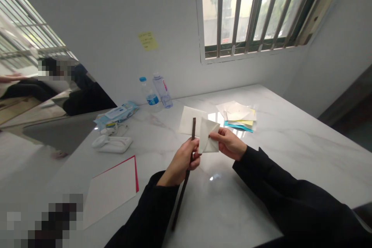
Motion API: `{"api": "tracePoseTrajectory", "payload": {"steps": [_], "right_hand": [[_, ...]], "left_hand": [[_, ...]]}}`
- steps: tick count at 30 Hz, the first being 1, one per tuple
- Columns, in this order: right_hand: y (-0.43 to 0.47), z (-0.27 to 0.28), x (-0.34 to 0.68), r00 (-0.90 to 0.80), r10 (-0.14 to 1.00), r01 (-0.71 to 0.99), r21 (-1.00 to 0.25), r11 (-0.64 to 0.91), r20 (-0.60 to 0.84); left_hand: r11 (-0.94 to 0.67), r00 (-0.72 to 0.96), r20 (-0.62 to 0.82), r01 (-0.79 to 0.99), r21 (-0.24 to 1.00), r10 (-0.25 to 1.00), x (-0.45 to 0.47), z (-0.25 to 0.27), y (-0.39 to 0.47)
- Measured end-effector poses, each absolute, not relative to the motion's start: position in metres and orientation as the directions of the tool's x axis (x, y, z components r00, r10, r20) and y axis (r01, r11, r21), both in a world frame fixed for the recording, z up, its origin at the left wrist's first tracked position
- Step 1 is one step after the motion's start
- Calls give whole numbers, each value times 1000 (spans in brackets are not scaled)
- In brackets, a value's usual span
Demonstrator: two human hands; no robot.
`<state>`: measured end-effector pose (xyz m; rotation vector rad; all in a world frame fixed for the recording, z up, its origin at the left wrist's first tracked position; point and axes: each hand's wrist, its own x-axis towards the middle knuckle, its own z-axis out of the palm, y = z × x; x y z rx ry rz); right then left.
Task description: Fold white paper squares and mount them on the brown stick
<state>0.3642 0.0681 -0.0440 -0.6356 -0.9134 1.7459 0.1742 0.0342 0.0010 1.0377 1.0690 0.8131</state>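
Observation:
My left hand (186, 157) is closed around a long, thin dark brown stick (181, 199), which slants up past the knuckles. Beside it, my right hand (231, 143) pinches a small cream paper envelope (209, 139) with folded flaps by its right side. The envelope's left edge meets the fingers of my left hand; whether they grip it too I cannot tell. Behind the stick, a cream sheet of paper (186, 119) lies on the table. To the right of the sheet is a loose pile of envelopes and papers (240, 112), with yellow and blue ones underneath.
The white marbled table (232, 197) also bears a white sheet with a red edge (112, 190), a white device (113, 144), a wipes pack (119, 113), a blue-capped bottle (151, 97) and a clear bottle (163, 91). Other people (84, 93) sit at far left.

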Motion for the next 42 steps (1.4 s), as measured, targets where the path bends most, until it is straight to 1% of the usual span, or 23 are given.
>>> {"api": "tracePoseTrajectory", "payload": {"steps": [3, 5, 6, 7, 9, 11, 13, 14, 16, 18, 21, 24, 28, 31, 38, 40, 42], "right_hand": [[84, -44, 390, -358, 934, -499, -845, -190, 2], [92, -41, 409, -396, 918, -418, -888, -193, -13], [95, -39, 419, -406, 914, -377, -907, -188, -21], [97, -36, 428, -416, 909, -332, -925, -186, -33], [98, -30, 444, -424, 902, -216, -960, -181, -75], [97, -23, 457, -422, 900, -120, -978, -171, -106], [95, -17, 468, -411, 905, -92, -983, -156, -105], [95, -15, 472, -408, 908, -88, -985, -146, -99], [94, -12, 478, -412, 907, -78, -988, -134, -91], [95, -14, 480, -441, 890, -50, -987, -155, -117], [99, -25, 472, -499, 840, 41, -974, -225, -215], [103, -39, 461, -504, 819, 152, -962, -229, -274], [105, -49, 450, -504, 825, 269, -954, -133, -257], [104, -53, 443, -491, 842, 327, -943, -59, -223], [99, -69, 418, -415, 887, 359, -933, -42, -200], [98, -72, 413, -393, 900, 355, -934, -42, -190], [96, -73, 411, -386, 900, 352, -934, -60, -203]], "left_hand": [[310, 277, -348, 172, 935, 895, 169, -9, 43], [269, 300, -377, 345, 899, 876, 161, -16, 50], [215, 317, -375, 441, 871, 871, 157, -18, 54], [126, 332, -351, 544, 829, 876, 153, -20, 56], [-129, 400, -241, 706, 697, 884, 146, -22, 58], [-317, 455, -149, 786, 530, 878, 143, -22, 54], [-393, 477, -120, 822, 412, 871, 145, -24, 46], [-407, 480, -117, 831, 379, 870, 147, -25, 42], [-417, 482, -116, 837, 353, 869, 150, -29, 34], [-419, 485, -111, 832, 363, 867, 151, -32, 31], [-424, 500, -95, 808, 409, 861, 146, -33, 35], [-412, 484, -35, 780, 471, 875, 145, -31, 43], [-419, 436, 97, 744, 520, 895, 156, -35, 45], [-447, 434, 162, 709, 545, 886, 163, -42, 43], [-412, 426, 173, 569, 712, 888, 158, -61, 42], [-407, 427, 178, 539, 737, 887, 157, -64, 41], [-422, 434, 192, 529, 736, 880, 158, -65, 41]]}}
